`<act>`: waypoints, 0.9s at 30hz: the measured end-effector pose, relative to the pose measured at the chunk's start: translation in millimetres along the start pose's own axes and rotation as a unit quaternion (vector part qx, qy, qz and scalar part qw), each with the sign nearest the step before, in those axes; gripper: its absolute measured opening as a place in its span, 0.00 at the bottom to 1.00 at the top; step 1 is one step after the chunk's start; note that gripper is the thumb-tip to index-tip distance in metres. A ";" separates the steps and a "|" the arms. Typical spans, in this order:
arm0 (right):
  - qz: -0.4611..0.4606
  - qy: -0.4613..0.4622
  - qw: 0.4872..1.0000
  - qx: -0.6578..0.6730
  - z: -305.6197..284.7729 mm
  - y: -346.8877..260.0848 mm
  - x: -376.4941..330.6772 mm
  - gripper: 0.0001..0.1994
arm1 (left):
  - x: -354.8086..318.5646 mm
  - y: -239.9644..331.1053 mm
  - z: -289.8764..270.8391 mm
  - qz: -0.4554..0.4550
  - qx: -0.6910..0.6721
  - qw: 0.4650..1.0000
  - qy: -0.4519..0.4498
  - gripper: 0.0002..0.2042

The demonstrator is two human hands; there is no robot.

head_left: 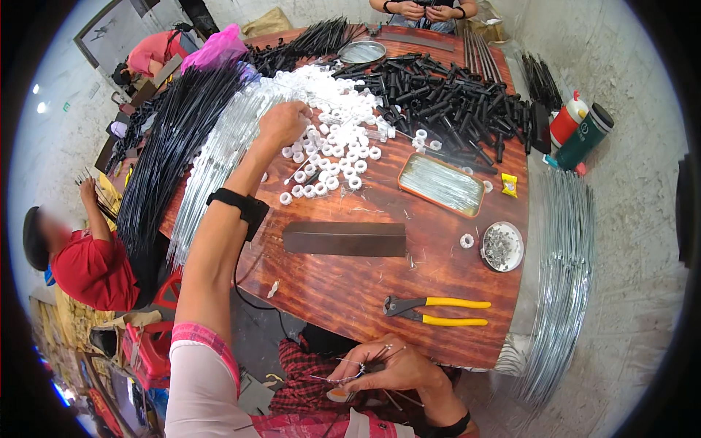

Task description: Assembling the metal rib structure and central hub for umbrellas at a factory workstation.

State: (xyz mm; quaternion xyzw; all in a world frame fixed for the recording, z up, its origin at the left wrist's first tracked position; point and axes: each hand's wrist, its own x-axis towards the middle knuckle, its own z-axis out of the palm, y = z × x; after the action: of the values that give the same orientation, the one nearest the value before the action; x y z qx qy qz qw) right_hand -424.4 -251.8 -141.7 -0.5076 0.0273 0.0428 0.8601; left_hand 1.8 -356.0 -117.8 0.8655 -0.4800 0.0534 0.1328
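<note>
red-brown table [328, 285] bears white rings [333, 168] beside a stained wall [639, 153].

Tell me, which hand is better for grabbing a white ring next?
Probably the left hand: it's close to the white rings, while the right hand is farther away, holding thin wires.

Red-brown wood-grained worktop [339, 283]: surface looked glossy. White ring-shaped plastic pieces [353, 156]: appeared smooth. Black tubular plastic pieces [442, 104]: showed slight sheen. Bundled long silver metal rods [566, 263]: shone brightly. Long dark brown block [343, 239]: looked matt. Yellow-handled metal pincers [445, 301]: grips smooth, head dull.
</note>
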 end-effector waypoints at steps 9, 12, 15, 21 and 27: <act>0.013 0.020 1.000 0.006 9.6 4.3 -6.0 0.06 | -40.1 6.4 -30.2 -0.012 -0.065 0.997 0.051 0.12; -0.013 0.017 0.999 0.045 15.9 8.3 -7.1 0.06 | -60.9 -5.4 -41.1 -0.025 -0.128 0.989 0.069 0.14; -0.080 0.018 0.996 0.032 16.3 14.6 -7.1 0.07 | -88.8 4.9 -55.7 -0.026 -0.304 0.952 0.028 0.17; -0.099 0.055 0.993 -0.012 14.4 13.6 -0.9 0.08 | -222.5 52.9 -85.7 -0.092 -0.673 0.707 -0.198 0.15; -0.127 0.068 0.989 0.028 28.1 15.5 -2.8 0.08 | -336.7 69.9 -91.2 -0.119 -0.668 0.670 -0.301 0.19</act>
State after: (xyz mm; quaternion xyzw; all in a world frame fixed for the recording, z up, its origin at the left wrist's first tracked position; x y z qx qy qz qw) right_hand -428.7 -219.9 -141.4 -0.4844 0.0227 -0.1021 0.8686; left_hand -233.7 -90.6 -91.9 0.5644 -0.2942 -0.5616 0.5288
